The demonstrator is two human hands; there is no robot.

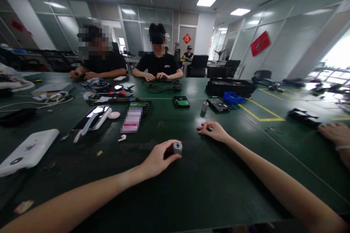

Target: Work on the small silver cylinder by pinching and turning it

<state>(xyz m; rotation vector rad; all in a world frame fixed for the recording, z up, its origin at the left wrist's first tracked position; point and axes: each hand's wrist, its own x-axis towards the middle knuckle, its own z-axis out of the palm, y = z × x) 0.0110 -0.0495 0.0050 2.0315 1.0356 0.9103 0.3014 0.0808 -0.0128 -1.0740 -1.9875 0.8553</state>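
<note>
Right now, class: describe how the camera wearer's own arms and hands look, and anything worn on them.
The left arm and right arm are bare throughout, no sleeve in view. The left hand and right hand wear no gloves; no watch, bracelet or ring is visible.

dark green table point(207, 174), silver cylinder point(177, 147), blue bin point(232, 98)

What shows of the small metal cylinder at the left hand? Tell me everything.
The small metal cylinder is short, round and silvery, with a darker centre on its top face. It seems to stand upright on the green table. The left hand pinches its side between thumb and fingertips; nothing else touches it.
</note>
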